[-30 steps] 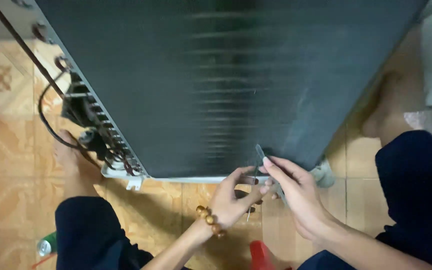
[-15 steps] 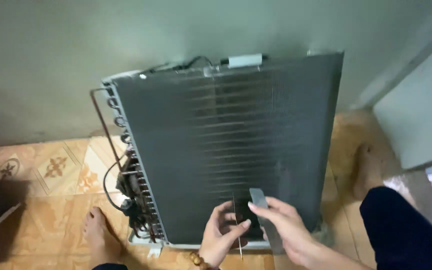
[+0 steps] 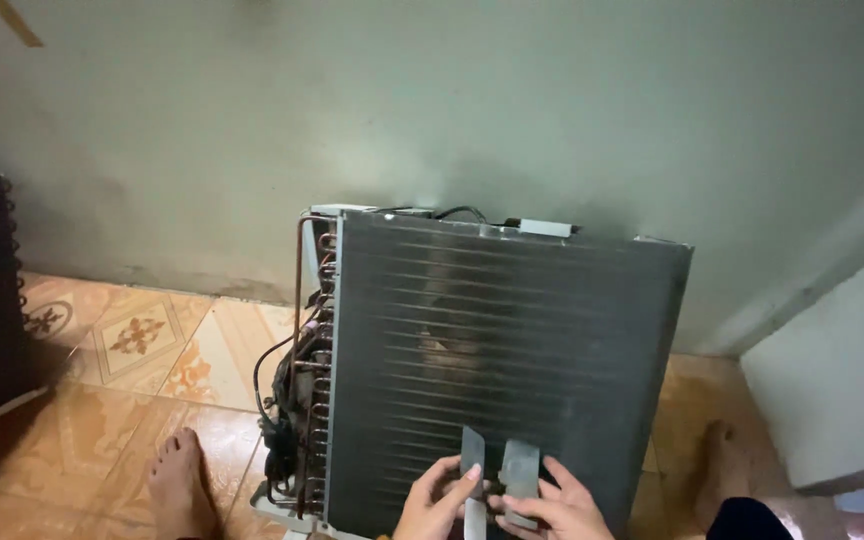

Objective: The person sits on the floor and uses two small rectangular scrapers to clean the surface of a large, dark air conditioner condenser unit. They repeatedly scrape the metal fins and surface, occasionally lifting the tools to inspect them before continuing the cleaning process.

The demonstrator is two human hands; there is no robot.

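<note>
1. We've got the grey metal tool [image 3: 500, 478] at 6 o'clock, flat against the dark finned coil [image 3: 512, 350]; it's two dull blades in a V.
2. Our left hand [image 3: 437, 503] and right hand [image 3: 550, 508] both have their fingers pinched round it.

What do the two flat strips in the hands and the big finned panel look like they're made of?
Flat strips: likely thin sheet metal, dull grey with a faint sheen. Finned panel: probably metal fins, dark and dusty, fine horizontal ridges; reddish-brown tube bends at its side look like copper.
</note>
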